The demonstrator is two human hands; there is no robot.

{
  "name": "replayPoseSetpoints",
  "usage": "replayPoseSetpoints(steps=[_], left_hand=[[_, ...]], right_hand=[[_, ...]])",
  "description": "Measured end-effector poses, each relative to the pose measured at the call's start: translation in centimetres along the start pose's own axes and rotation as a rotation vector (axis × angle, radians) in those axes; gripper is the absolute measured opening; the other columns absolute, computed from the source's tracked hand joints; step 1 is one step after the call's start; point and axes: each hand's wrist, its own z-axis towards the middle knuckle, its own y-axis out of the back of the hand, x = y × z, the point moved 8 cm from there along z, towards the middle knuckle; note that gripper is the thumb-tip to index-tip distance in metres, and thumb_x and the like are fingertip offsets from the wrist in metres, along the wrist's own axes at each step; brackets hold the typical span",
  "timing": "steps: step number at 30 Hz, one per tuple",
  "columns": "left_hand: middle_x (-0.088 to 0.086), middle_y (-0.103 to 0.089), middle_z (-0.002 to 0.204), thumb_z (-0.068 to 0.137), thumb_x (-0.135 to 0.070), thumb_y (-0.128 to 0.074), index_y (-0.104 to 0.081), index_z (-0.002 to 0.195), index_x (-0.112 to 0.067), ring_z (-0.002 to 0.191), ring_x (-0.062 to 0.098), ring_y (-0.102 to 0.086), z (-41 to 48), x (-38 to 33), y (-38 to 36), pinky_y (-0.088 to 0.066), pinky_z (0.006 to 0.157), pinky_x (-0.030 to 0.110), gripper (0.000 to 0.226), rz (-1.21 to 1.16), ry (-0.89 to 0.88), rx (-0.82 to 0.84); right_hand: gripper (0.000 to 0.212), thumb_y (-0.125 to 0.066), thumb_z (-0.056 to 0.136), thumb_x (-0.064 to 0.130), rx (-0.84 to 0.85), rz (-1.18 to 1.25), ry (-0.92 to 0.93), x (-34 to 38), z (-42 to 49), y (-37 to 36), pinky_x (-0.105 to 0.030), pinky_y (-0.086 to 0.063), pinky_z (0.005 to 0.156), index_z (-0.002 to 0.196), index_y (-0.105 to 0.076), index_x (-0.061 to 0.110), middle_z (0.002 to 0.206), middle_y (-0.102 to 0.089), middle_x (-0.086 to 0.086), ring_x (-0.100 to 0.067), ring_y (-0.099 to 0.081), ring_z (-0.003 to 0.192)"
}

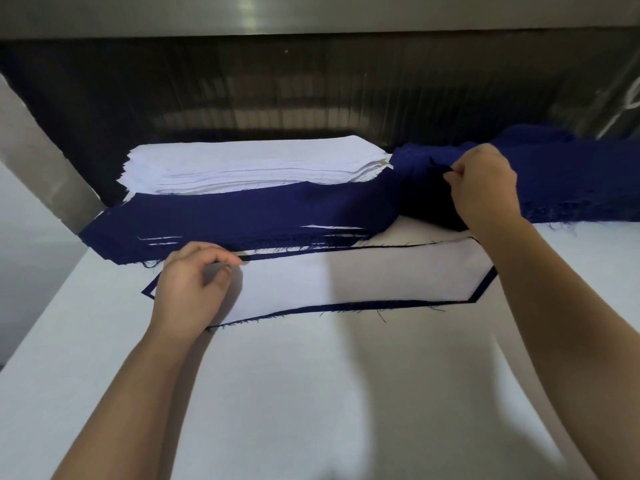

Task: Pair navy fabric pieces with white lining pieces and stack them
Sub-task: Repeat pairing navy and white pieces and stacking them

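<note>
Fabric is lying on the white worktop. A smooth white lining piece, an elongated hexagon, is resting on a navy piece whose frayed border is showing round it. The left hand grip is pinching this pair's far edge. The right hand grip is pinching woven cloth on the navy pile at the far right edge. A white lining stack is sitting behind a navy stack.
</note>
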Motion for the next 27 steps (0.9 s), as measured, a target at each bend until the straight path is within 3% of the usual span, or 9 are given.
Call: replayPoseSetpoints(steps=[4,7,11,16,23,27], left_hand=[[-0.013,-0.059,0.093,0.087,0.002,-0.061,-0.068,0.082,-0.023,0.099,0.02,-0.055,-0.1,-0.1,0.1,-0.04,0.085,0.032,0.027,-0.022,-0.002,-0.004],[-0.018,-0.058,0.092,0.087,0.003,-0.06,-0.067,0.081,-0.026,0.093,0.012,-0.056,-0.1,-0.2,0.0,-0.041,0.082,0.027,0.03,-0.026,-0.013,-0.003],[-0.021,-0.058,0.093,0.087,0.003,-0.061,-0.067,0.081,-0.026,0.086,-0.014,-0.052,-0.1,-0.2,0.0,-0.036,0.073,0.003,0.031,-0.022,-0.03,-0.004],[-0.021,-0.058,0.091,0.087,0.004,-0.061,-0.067,0.081,-0.025,0.083,-0.016,-0.051,-0.1,-0.3,-0.1,-0.034,0.072,0.0,0.031,-0.019,-0.052,-0.001],[-0.02,-0.059,0.092,0.087,0.002,-0.061,-0.066,0.082,-0.025,0.083,-0.012,-0.052,-0.1,0.0,-0.1,-0.034,0.069,0.001,0.028,-0.028,-0.04,-0.013],[-0.01,-0.063,0.094,0.088,0.001,-0.062,-0.062,0.091,-0.03,0.082,-0.013,-0.052,-0.1,0.0,-0.2,-0.035,0.07,0.001,0.031,-0.071,-0.033,-0.012]], right_hand=[[0.02,-0.061,0.089,0.017,-0.072,0.077,0.076,0.2,-0.4,0.8,-0.035,-0.042,0.074,0.082,-0.063,-0.001,0.097,-0.057,-0.017,-0.029,-0.052,0.083],[0.033,-0.067,0.084,0.022,-0.084,0.214,0.017,-0.7,-0.7,1.1,-0.031,-0.034,0.069,0.059,-0.047,0.012,0.072,-0.05,-0.005,-0.02,-0.047,0.073],[0.031,-0.064,0.087,0.03,-0.075,0.434,-0.098,-2.1,-0.5,1.2,-0.029,-0.04,0.07,0.062,-0.048,0.017,0.068,-0.049,0.003,-0.012,-0.047,0.066],[0.013,-0.055,0.093,0.017,-0.071,0.471,-0.074,-1.8,-0.7,1.1,-0.022,-0.039,0.072,0.089,-0.065,0.01,0.083,-0.057,0.001,-0.011,-0.051,0.08],[0.009,-0.052,0.09,0.015,-0.225,0.345,0.006,0.0,-1.6,2.1,-0.02,-0.032,0.073,0.087,-0.059,0.01,0.089,-0.054,-0.001,-0.014,-0.047,0.087],[0.009,-0.054,0.088,0.017,-0.281,0.292,0.118,3.4,-3.2,3.0,-0.033,-0.038,0.079,0.088,-0.061,0.012,0.094,-0.058,-0.005,-0.02,-0.045,0.095]])
